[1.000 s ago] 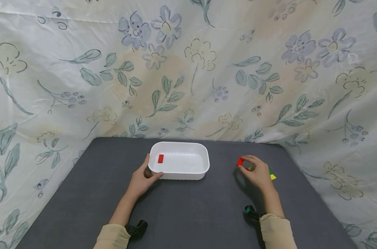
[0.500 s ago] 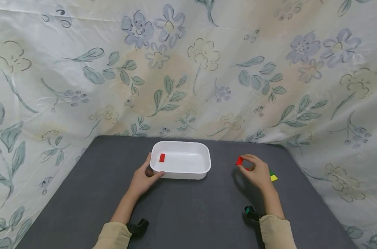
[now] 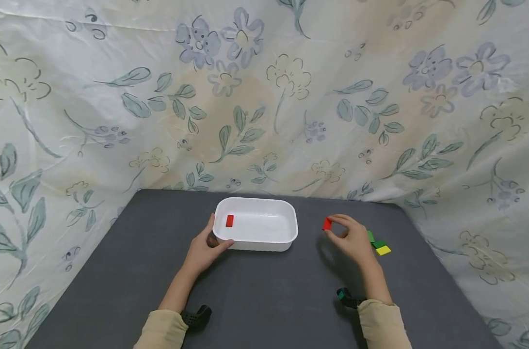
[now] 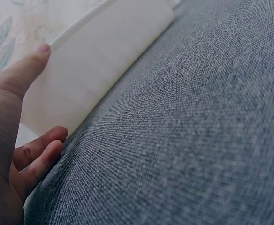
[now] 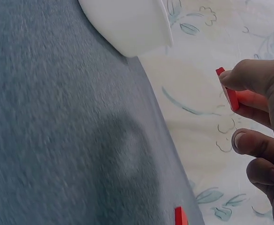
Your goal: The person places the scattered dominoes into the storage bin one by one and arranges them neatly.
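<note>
A white plastic tub [image 3: 264,246] stands toward the back of the table, with one red block [image 3: 230,221] lying inside near its left end. My left hand [image 3: 204,249] grips the tub's left end, thumb on the front wall just at the rim. In the left wrist view, curled fingers [image 4: 47,152] reach the tub's lower edge. To the right of the tub, my right hand [image 3: 352,241] pinches a thin red rectangular block [image 3: 327,224] between thumb and fingertips, held above the table. The right wrist view shows this red block [image 5: 228,91] edge-on, the other fingers loosely bent.
Behind the right hand lie green blocks [image 3: 379,244] and a yellow block [image 3: 383,250]. Another red block [image 5: 180,215] shows at the bottom of the right wrist view. A floral cloth [image 3: 247,121] hangs along the back edge of the dark grey table [image 3: 264,300].
My right hand has moved a little left with the red block, uncovering more of the green blocks. The left hand keeps its grip on the tub; the head view has shifted slightly.
</note>
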`<move>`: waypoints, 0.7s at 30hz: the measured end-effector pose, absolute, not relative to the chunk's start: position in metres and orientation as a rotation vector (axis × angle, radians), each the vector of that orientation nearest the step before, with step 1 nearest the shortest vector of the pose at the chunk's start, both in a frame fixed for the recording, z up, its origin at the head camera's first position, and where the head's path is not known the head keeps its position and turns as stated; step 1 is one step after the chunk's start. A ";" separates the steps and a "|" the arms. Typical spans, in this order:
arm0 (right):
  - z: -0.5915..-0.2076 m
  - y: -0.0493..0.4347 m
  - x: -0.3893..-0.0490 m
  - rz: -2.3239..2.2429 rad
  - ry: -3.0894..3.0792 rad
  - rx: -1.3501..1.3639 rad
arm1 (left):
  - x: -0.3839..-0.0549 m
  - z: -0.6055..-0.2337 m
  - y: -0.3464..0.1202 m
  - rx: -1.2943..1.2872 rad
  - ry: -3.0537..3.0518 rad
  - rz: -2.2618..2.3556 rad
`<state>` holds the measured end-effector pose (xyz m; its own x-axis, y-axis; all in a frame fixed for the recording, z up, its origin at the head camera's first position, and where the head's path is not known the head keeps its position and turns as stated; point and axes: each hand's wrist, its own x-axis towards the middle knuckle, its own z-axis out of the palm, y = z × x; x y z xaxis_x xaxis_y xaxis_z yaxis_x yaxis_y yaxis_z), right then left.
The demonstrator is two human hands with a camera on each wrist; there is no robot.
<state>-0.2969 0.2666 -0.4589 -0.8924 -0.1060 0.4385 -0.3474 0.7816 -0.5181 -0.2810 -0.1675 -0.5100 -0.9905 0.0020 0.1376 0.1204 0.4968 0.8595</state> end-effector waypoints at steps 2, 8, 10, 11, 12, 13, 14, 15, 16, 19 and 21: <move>-0.458 0.262 -0.298 0.869 -2.585 0.357 | -0.280 -0.510 -0.167 -0.104 -2.613 -1.518; -0.452 0.249 -0.298 0.906 -2.556 0.400 | -0.278 -0.511 -0.166 -0.118 -2.581 -1.564; -0.450 0.245 -0.298 0.920 -2.549 0.411 | -0.277 -0.511 -0.166 -0.123 -2.576 -1.571; -0.449 0.243 -0.298 0.924 -2.547 0.416 | -0.277 -0.511 -0.166 -0.123 -2.577 -1.569; -0.448 0.241 -0.298 0.926 -2.546 0.422 | -0.276 -0.511 -0.165 -0.123 -2.577 -1.569; -0.447 0.239 -0.298 0.929 -2.545 0.425 | -0.276 -0.511 -0.165 -0.123 -2.578 -1.568; -0.446 0.237 -0.298 0.934 -2.546 0.429 | -0.275 -0.510 -0.165 -0.123 -2.581 -1.566; -0.446 0.236 -0.297 0.938 -2.548 0.432 | -0.275 -0.510 -0.165 -0.123 -2.582 -1.565; -0.445 0.233 -0.297 0.946 -2.547 0.437 | -0.275 -0.510 -0.165 -0.123 -2.581 -1.565; -0.442 0.227 -0.297 0.982 -2.543 0.454 | -0.273 -0.509 -0.164 -0.121 -2.579 -1.565; -0.441 0.223 -0.298 0.990 -2.532 0.472 | -0.272 -0.509 -0.164 -0.121 -2.575 -1.569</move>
